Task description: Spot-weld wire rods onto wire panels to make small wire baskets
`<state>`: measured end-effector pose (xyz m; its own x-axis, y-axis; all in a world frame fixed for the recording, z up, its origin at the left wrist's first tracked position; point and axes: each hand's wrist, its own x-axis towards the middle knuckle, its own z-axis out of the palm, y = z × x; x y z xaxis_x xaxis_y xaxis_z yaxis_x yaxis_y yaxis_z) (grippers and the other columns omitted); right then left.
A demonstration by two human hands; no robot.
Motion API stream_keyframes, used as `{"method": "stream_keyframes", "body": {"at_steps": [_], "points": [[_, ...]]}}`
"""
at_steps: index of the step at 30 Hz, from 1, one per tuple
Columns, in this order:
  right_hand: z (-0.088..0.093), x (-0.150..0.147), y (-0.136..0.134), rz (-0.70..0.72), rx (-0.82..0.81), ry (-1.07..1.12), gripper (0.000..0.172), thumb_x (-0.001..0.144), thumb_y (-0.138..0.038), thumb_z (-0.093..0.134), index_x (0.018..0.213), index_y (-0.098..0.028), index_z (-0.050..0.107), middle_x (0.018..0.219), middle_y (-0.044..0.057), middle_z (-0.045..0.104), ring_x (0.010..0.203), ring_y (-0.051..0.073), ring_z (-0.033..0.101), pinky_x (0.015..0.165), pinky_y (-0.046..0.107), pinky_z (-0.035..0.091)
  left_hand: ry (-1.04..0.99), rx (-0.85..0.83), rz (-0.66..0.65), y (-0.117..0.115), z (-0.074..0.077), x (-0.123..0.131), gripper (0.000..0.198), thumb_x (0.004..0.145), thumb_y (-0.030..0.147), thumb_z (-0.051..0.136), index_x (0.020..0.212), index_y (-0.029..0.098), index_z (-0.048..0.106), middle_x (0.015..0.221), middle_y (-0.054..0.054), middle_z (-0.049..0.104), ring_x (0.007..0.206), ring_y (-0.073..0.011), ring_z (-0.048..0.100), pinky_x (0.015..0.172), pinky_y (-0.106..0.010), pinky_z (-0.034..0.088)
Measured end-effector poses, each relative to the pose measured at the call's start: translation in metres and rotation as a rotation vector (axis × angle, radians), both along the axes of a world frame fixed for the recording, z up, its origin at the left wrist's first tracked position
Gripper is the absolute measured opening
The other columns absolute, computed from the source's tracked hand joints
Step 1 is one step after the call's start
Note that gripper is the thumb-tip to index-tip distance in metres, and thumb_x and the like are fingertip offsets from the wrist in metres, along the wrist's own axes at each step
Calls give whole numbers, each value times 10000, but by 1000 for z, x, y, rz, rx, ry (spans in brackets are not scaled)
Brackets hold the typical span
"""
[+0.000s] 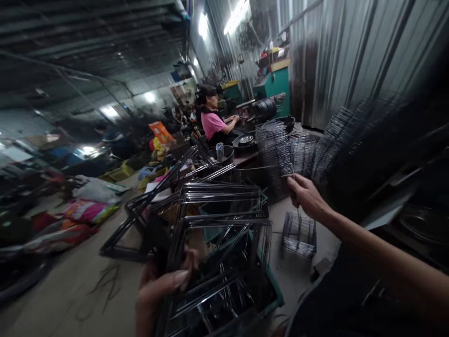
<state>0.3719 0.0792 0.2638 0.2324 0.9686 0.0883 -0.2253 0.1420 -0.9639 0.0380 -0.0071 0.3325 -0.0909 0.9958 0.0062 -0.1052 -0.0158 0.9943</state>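
Observation:
My left hand [164, 285] is low in the view, its fingers wrapped round a bundle of rectangular metal wire frames [220, 220] that rises in front of me. My right hand [305, 194] reaches forward on an outstretched arm and pinches the end of a thin straight wire rod [266, 167], next to a fan of black wire grids [280, 150]. More wire grids [351, 131] lean to the right of that hand. A small wire basket [299, 234] stands on the surface just below my right hand.
A person in a pink shirt [212, 122] sits at a workbench farther back among round black pans [245, 140]. A green machine [277, 84] stands by the corrugated metal wall [351, 51]. Sacks and bags [80, 215] lie on the floor at left.

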Motion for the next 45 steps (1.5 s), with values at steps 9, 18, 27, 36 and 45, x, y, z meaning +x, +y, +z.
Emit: {"method": "stream_keyframes", "body": {"at_steps": [9, 18, 27, 36, 45], "points": [[113, 69, -86, -421, 427, -303, 213, 921, -382, 649, 819, -196, 631, 584, -45, 415, 468, 71, 371, 398, 195, 274, 152, 3, -305, 55, -17, 18, 365, 519, 293, 807, 833, 190, 653, 622, -13, 657, 581, -188, 600, 647, -336, 531], [69, 133, -139, -576, 230, -321, 262, 854, -482, 694, 832, -223, 659, 560, -48, 444, 429, 82, 394, 381, 204, 296, 57, -100, -538, 63, -36, 73, 526, 485, 233, 856, 974, 200, 664, 734, -38, 727, 565, -182, 626, 560, -290, 516], [114, 169, -225, -848, 310, -354, 249, 742, -436, 779, 690, -212, 684, 507, -39, 399, 438, 82, 338, 408, 216, 260, 51, -492, -739, 86, -26, 130, 311, 561, 271, 833, 806, 208, 652, 671, -26, 671, 652, -235, 685, 623, -355, 582], [57, 200, -264, -1085, 249, 56, 164, 778, -260, 741, 711, -212, 598, 540, -62, 367, 414, 71, 287, 362, 208, 179, 14, -50, -710, 62, -46, 164, 591, 490, 274, 850, 1035, 222, 626, 775, -48, 737, 659, -229, 681, 567, -278, 516], [76, 181, -278, -1147, 434, 18, 186, 713, -242, 790, 736, -187, 613, 520, -72, 363, 399, 61, 293, 351, 204, 171, -4, -139, -658, 90, -48, 166, 377, 519, 282, 829, 844, 233, 644, 658, -1, 667, 674, -246, 684, 617, -361, 582]]}}
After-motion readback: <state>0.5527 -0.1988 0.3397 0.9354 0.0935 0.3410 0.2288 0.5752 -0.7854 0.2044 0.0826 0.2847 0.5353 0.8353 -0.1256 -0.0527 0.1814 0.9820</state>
